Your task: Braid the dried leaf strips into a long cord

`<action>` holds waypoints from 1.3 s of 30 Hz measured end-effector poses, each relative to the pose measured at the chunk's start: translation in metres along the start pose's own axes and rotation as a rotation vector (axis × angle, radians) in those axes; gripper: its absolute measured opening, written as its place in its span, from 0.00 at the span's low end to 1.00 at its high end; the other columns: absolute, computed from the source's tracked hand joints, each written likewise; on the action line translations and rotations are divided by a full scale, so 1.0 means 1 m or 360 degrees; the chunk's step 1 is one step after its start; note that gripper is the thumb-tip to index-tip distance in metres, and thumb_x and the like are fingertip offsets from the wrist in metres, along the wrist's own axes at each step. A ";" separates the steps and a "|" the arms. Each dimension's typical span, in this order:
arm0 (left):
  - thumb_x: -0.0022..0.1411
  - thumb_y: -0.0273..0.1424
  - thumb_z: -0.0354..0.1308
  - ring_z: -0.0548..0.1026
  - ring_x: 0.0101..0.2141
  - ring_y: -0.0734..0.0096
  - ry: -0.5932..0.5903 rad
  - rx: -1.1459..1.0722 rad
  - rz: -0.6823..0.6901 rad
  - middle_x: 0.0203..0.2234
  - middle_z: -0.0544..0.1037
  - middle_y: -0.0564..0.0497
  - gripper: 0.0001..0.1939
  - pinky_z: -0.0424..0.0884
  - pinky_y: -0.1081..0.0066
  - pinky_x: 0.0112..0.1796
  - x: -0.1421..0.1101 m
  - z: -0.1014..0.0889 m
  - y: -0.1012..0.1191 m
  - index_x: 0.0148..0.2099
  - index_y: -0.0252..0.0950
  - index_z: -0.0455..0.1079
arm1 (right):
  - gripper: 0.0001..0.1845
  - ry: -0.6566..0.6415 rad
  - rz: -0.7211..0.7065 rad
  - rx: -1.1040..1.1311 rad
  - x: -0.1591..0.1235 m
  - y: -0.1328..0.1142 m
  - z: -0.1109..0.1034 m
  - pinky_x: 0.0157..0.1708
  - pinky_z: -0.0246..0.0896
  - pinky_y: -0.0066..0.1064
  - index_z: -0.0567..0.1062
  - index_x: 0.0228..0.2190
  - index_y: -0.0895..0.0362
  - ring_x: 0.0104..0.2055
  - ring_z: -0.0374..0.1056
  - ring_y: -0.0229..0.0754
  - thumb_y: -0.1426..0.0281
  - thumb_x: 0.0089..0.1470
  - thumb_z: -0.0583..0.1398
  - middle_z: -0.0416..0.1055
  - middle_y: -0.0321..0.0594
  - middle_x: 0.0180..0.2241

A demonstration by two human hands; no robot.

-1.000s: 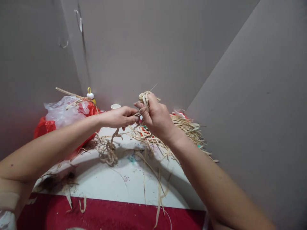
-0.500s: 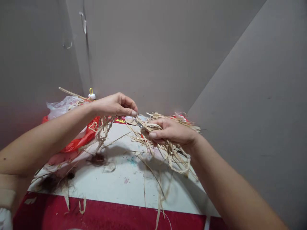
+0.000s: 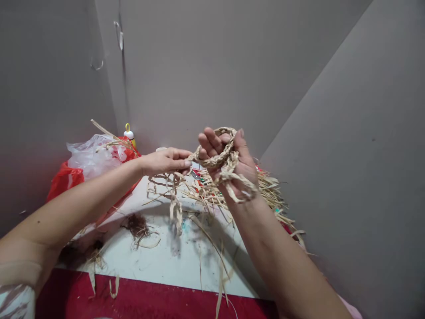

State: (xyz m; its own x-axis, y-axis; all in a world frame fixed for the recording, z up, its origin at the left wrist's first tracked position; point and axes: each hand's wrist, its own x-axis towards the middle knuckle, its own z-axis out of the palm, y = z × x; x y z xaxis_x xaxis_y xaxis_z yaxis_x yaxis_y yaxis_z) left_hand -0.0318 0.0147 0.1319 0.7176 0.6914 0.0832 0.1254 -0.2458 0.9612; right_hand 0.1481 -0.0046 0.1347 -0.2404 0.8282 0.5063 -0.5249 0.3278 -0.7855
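A pale braided straw cord point(image 3: 212, 162) is stretched between my two hands above the table. My left hand point(image 3: 169, 160) pinches one end between thumb and fingers, and loose knotted strands point(image 3: 175, 212) dangle below it. My right hand point(image 3: 245, 161) is turned palm up with its fingers curled. The braid loops round those fingers, and its frayed tail hangs over the wrist. Under the braid, a small metal blade point(image 3: 195, 176) lies by the heap of dry straw point(image 3: 270, 190); its handle cannot be made out.
On the left stand red plastic bags point(image 3: 66, 179) and a clear plastic bag point(image 3: 93, 155). A white-and-yellow bottle point(image 3: 129, 134) is behind them. Dark fibres point(image 3: 137, 226) and straw scraps litter the white tabletop point(image 3: 133, 261). Grey walls point(image 3: 232, 66) enclose the back and right.
My right hand has risen from the straw heap and turned palm up, with the braid now looped over its fingers. My left hand has dropped slightly, and the loose strands have shifted right.
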 end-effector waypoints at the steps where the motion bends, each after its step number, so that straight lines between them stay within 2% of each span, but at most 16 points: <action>1: 0.59 0.35 0.56 0.63 0.25 0.81 -0.0040 0.0054 -0.0020 0.24 0.66 0.55 0.10 0.60 0.77 0.27 -0.001 0.001 -0.003 0.38 0.33 0.68 | 0.19 0.0032 -0.0061 -0.0031 0.003 0.002 0.000 0.42 0.67 0.37 0.64 0.29 0.53 0.50 0.67 0.42 0.51 0.55 0.51 0.72 0.40 0.44; 4: 0.58 0.33 0.56 0.66 0.28 0.78 -0.0125 0.0210 -0.0071 0.27 0.68 0.54 0.11 0.63 0.75 0.30 -0.003 0.002 -0.010 0.42 0.34 0.68 | 0.19 0.0069 -0.0171 -0.0251 0.008 0.010 -0.002 0.40 0.67 0.34 0.64 0.34 0.53 0.46 0.69 0.41 0.50 0.54 0.52 0.73 0.40 0.43; 6: 0.57 0.32 0.56 0.66 0.28 0.77 -0.0130 0.0341 -0.0073 0.28 0.68 0.54 0.09 0.63 0.75 0.30 -0.005 0.001 -0.013 0.41 0.34 0.67 | 0.19 0.0007 -0.0200 -0.0573 0.008 0.015 -0.003 0.38 0.66 0.32 0.63 0.37 0.53 0.43 0.70 0.40 0.50 0.55 0.52 0.73 0.41 0.41; 12: 0.53 0.28 0.55 0.60 0.21 0.80 -0.0082 0.0828 -0.0190 0.21 0.64 0.57 0.06 0.56 0.77 0.23 -0.008 -0.006 -0.006 0.34 0.32 0.69 | 0.16 -0.0584 -0.0215 -0.2265 0.000 0.018 0.002 0.27 0.51 0.30 0.64 0.37 0.58 0.29 0.66 0.42 0.58 0.60 0.49 0.72 0.44 0.28; 15: 0.50 0.29 0.57 0.61 0.20 0.80 -0.0107 0.0849 -0.0275 0.19 0.65 0.56 0.05 0.56 0.77 0.22 -0.010 -0.010 -0.001 0.31 0.32 0.70 | 0.16 -0.0758 -0.0236 -0.2722 0.000 0.018 0.006 0.24 0.44 0.30 0.63 0.39 0.59 0.27 0.65 0.44 0.59 0.61 0.46 0.72 0.46 0.27; 18: 0.49 0.28 0.59 0.62 0.20 0.79 -0.0120 0.0790 -0.0308 0.19 0.66 0.55 0.03 0.55 0.76 0.21 -0.014 -0.015 0.003 0.29 0.33 0.69 | 0.15 -0.0913 -0.0264 -0.2864 0.002 0.016 0.005 0.24 0.42 0.30 0.62 0.39 0.59 0.26 0.64 0.43 0.61 0.61 0.46 0.72 0.47 0.28; 22: 0.50 0.27 0.58 0.64 0.22 0.78 -0.0219 0.0614 -0.0348 0.20 0.67 0.55 0.02 0.59 0.76 0.24 -0.018 -0.020 0.009 0.29 0.34 0.68 | 0.13 -0.1130 -0.0185 -0.2738 0.003 0.010 -0.001 0.24 0.44 0.29 0.61 0.41 0.58 0.26 0.62 0.40 0.61 0.60 0.49 0.72 0.44 0.30; 24: 0.49 0.26 0.57 0.65 0.24 0.77 -0.0270 0.0582 -0.0336 0.22 0.67 0.55 0.03 0.60 0.76 0.26 -0.020 -0.020 0.010 0.31 0.34 0.68 | 0.14 -0.1175 -0.0181 -0.2743 0.003 0.007 -0.004 0.24 0.44 0.29 0.62 0.41 0.58 0.26 0.61 0.39 0.61 0.58 0.51 0.71 0.44 0.30; 30: 0.48 0.24 0.56 0.65 0.26 0.77 -0.0232 0.0786 -0.0286 0.25 0.68 0.56 0.09 0.60 0.76 0.29 -0.025 -0.014 0.010 0.35 0.35 0.66 | 0.08 -0.1140 -0.0262 -0.3011 0.004 0.005 -0.003 0.23 0.39 0.30 0.67 0.35 0.57 0.24 0.60 0.38 0.71 0.57 0.50 0.71 0.42 0.27; 35: 0.48 0.24 0.57 0.70 0.37 0.71 0.0014 0.1087 -0.0260 0.37 0.73 0.51 0.20 0.63 0.75 0.36 -0.035 -0.013 0.008 0.47 0.37 0.68 | 0.07 -0.1018 -0.0320 -0.3087 0.008 0.000 -0.010 0.23 0.39 0.30 0.67 0.33 0.57 0.24 0.60 0.38 0.70 0.56 0.50 0.71 0.43 0.27; 37: 0.49 0.24 0.57 0.70 0.40 0.70 0.0070 0.1066 -0.0301 0.40 0.74 0.50 0.23 0.63 0.74 0.39 -0.041 -0.016 0.005 0.50 0.37 0.68 | 0.07 -0.0958 -0.0365 -0.3114 0.010 -0.005 -0.014 0.24 0.40 0.31 0.67 0.33 0.57 0.25 0.60 0.39 0.69 0.57 0.50 0.71 0.43 0.27; 39: 0.50 0.24 0.56 0.71 0.38 0.71 0.0072 0.0917 -0.0327 0.39 0.75 0.50 0.22 0.63 0.73 0.39 -0.047 -0.020 0.000 0.50 0.36 0.68 | 0.08 -0.0921 -0.0414 -0.3178 0.012 -0.010 -0.019 0.24 0.41 0.31 0.67 0.32 0.58 0.25 0.59 0.39 0.69 0.57 0.50 0.70 0.43 0.26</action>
State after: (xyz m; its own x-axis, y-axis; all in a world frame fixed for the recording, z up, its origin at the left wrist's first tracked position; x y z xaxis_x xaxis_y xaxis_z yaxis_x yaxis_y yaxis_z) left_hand -0.0787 -0.0039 0.1331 0.6115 0.7886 -0.0655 0.6174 -0.4237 0.6628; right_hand 0.1656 0.0102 0.1418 -0.6983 0.6192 0.3591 0.7136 0.6412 0.2822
